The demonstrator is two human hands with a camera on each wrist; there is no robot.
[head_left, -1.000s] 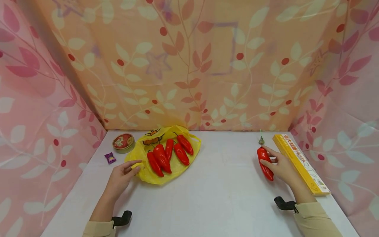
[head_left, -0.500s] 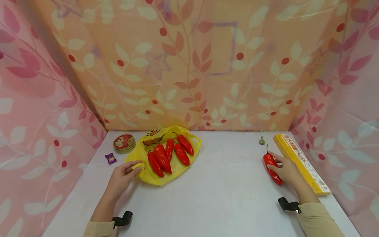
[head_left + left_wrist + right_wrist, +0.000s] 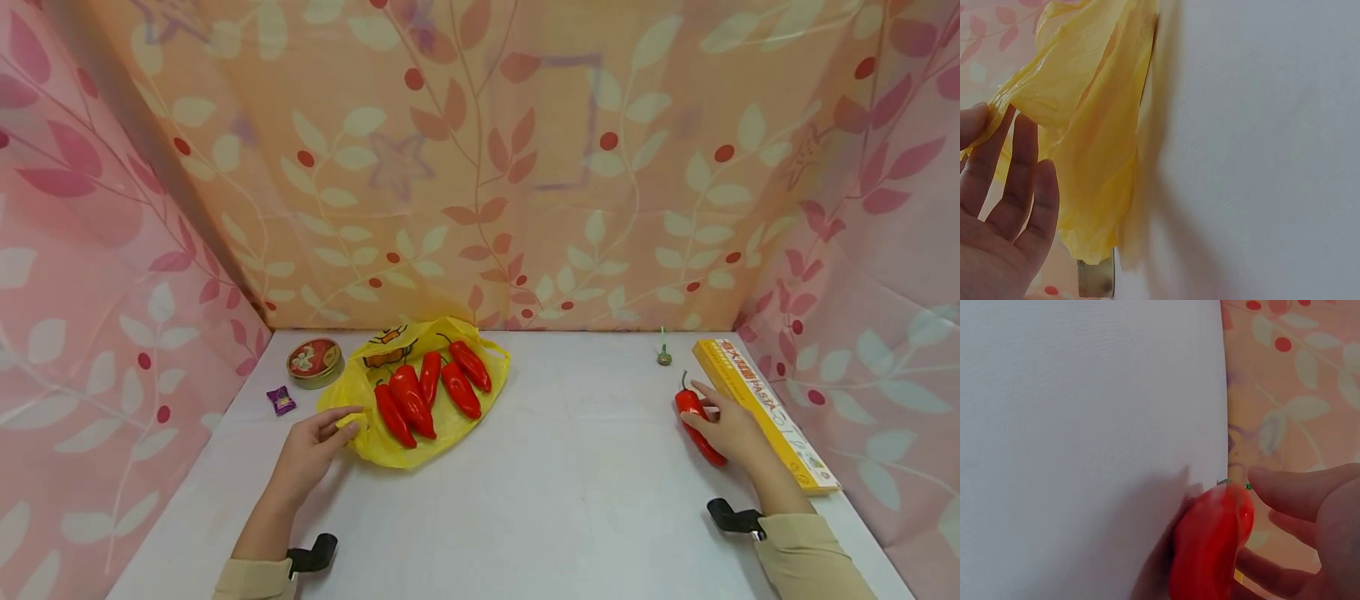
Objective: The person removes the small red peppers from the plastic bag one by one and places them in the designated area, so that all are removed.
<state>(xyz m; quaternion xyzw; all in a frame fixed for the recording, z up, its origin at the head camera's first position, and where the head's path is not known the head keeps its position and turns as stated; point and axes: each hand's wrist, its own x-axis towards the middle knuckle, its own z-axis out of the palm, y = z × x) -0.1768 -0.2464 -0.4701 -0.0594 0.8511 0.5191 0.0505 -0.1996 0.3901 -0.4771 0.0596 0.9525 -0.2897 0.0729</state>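
My left hand (image 3: 303,457) pinches the near left rim of a yellow plastic bag (image 3: 442,435) between thumb and fingers. In the left wrist view, the bag's film (image 3: 1094,144) hangs down from the pinch. Several red chili peppers (image 3: 408,402) lie inside the bag. Over at the right, my right hand (image 3: 731,429) is around another red chili pepper (image 3: 703,443) on the white table. Seen from the right wrist, the thumb (image 3: 1291,494) stands off this pepper, while the lower fingers are near or against it; the pepper partly hides them.
A yellow pasta box (image 3: 765,417) lies right beside my right hand. Behind that hand is a small green-stemmed item (image 3: 663,357). A round red tin (image 3: 313,362) and a purple wrapped candy (image 3: 281,401) are left of the bag. Patterned cloth (image 3: 480,208) walls the table.
My right hand has moved right and slightly nearer with the chili pepper, away from the green-stemmed item, and its fingers have loosened. The left hand and bag stay put.
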